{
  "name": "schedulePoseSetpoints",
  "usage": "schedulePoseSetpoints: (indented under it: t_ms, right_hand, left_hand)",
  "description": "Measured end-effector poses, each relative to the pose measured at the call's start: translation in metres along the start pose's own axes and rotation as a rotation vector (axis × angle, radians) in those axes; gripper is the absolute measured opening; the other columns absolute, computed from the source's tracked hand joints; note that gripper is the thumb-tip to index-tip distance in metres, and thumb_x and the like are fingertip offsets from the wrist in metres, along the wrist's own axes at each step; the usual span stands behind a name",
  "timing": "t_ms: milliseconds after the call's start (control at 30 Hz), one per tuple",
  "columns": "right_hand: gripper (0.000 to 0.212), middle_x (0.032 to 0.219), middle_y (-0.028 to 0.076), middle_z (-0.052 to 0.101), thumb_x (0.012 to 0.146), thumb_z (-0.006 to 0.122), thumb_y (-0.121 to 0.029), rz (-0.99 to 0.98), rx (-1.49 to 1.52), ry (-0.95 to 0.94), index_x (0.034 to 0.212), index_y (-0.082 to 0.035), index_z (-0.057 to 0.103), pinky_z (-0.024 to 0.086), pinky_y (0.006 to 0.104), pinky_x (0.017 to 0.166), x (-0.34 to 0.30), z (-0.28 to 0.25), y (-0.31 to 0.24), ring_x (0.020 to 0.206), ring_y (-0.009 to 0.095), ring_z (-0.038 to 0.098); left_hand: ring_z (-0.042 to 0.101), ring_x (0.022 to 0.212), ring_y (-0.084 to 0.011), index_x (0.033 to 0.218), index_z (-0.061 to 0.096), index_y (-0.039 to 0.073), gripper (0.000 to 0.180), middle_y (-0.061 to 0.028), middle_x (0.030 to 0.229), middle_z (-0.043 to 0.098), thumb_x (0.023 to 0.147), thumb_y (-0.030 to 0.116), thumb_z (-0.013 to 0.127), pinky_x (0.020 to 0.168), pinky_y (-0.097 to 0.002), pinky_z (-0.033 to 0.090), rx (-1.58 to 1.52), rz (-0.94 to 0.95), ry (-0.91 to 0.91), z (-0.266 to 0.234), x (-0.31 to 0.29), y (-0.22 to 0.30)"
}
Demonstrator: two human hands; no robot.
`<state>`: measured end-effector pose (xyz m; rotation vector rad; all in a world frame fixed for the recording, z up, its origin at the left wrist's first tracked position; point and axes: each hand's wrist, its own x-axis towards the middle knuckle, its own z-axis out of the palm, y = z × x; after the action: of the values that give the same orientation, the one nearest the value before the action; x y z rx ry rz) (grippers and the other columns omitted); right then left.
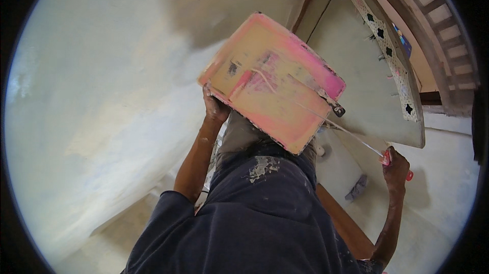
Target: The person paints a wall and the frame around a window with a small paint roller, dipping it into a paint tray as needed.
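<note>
Left hand (216, 105) grips one tray (285, 126) — right hand (396, 167), one red-handled rod (362, 143).

Pink-and-tan tray (275, 116): bears smears of paint, no lettering or numbers legible.
Red-handled tool (386, 159): no mark readable on the handle.
Dark shirt (249, 218): pale splatter on the cloth, no wording legible.
Colourful patch (402, 41): upper right, too small to read.
Wall (91, 70): no readable sign.

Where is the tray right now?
In the head view, the tray is just above centre, held near its left corner by the left hand, with the right hand to its lower right.
</note>
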<state>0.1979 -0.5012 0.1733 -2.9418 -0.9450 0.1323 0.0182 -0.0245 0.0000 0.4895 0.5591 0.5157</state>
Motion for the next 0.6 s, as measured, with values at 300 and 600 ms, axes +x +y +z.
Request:
schedulePoseSetpoints:
  t_ms: [300, 600]
  right_hand:
    - [0.009, 0.072, 0.013, 0.064, 0.081, 0.058, -0.013, 0.133, 0.013, -0.026, 0.079, -0.006, 0.053, 0.05, 0.0397, 0.059, -0.037, -0.015, 0.053, 0.068, 0.032, 0.064]
    - [0.026, 0.08, 0.012, 0.063, 0.076, 0.062, -0.013, -0.016, -0.009, -0.057, 0.101, -0.004, 0.059, 0.049, 0.0417, 0.065, 0.009, 0.044, -0.028, 0.075, 0.032, 0.062]
  left_hand:
    - [0.043, 0.121, -0.029, 0.135, 0.037, 0.01, 0.068, -0.0107, 0.132, 0.046, 0.084, 0.054, 0.046, 0.102, -0.0451, 0.035, -0.022, 0.0, -0.031, 0.0, 0.003, 0.0]
    - [0.044, 0.12, -0.0295, 0.136, 0.037, 0.009, 0.071, -0.011, 0.134, 0.045, 0.083, 0.056, 0.046, 0.102, -0.0456, 0.034, 0.023, -0.016, -0.031, 0.002, 0.004, 0.001]
